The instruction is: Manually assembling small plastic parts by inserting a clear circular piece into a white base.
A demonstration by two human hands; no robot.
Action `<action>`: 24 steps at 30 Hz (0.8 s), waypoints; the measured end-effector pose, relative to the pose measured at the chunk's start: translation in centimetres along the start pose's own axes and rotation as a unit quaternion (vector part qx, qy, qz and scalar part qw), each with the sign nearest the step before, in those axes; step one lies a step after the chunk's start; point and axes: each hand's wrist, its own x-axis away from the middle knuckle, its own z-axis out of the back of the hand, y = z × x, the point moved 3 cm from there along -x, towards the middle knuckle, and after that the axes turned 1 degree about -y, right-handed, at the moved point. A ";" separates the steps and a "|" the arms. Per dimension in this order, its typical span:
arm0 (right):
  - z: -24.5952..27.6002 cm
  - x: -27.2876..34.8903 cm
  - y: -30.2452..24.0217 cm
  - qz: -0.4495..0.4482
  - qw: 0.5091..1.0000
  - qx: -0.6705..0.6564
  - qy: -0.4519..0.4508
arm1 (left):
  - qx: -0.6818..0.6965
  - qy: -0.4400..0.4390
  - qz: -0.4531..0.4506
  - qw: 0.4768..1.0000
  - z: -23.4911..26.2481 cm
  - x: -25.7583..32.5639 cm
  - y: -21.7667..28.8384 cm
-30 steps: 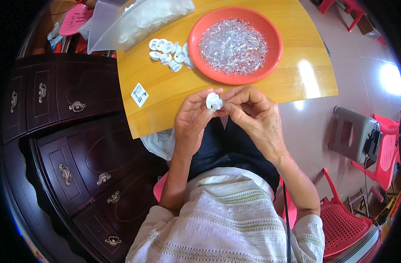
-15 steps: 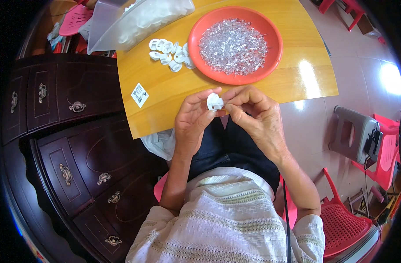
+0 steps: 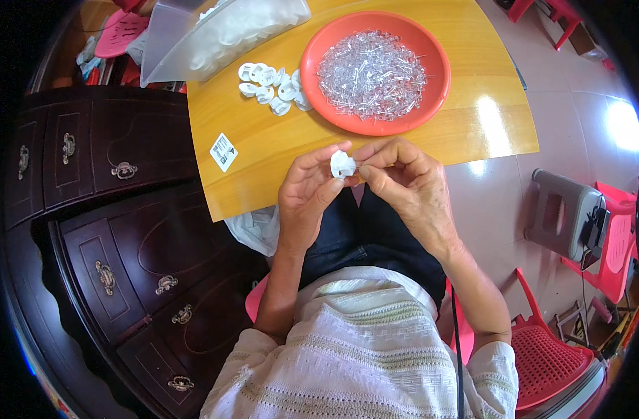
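My left hand (image 3: 305, 199) holds a small round white plastic piece (image 3: 339, 165) between its thumb and fingers, over the table's near edge. From the other side my right hand (image 3: 412, 190) comes up to it, thumb and forefinger pinched together on a thin wire-like lead that touches the white piece; the rest of it is hidden by my fingertips. Beyond my hands stands a red round dish (image 3: 377, 127) heaped with clear LEDs (image 3: 372, 73) with thin leads. Left of the dish lies a loose cluster of similar white plastic pieces (image 3: 265, 95).
A translucent bin (image 3: 173, 49) with more white pieces stands at the table's far left. A white label (image 3: 223, 151) is stuck on the yellow table (image 3: 256, 183). Dark drawers (image 3: 145, 230) flank my left; a grey stool (image 3: 553, 216) and red chair (image 3: 546, 356) stand right.
Both hands stay in nearly the same place. The white piece has turned very slightly in my left fingers, with my right fingertips still pinched beside it.
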 end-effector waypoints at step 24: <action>0.1 -0.2 -0.4 -0.006 1.000 -0.022 -0.015 | -0.036 -0.008 -0.004 0.999 0.0 0.0 0.7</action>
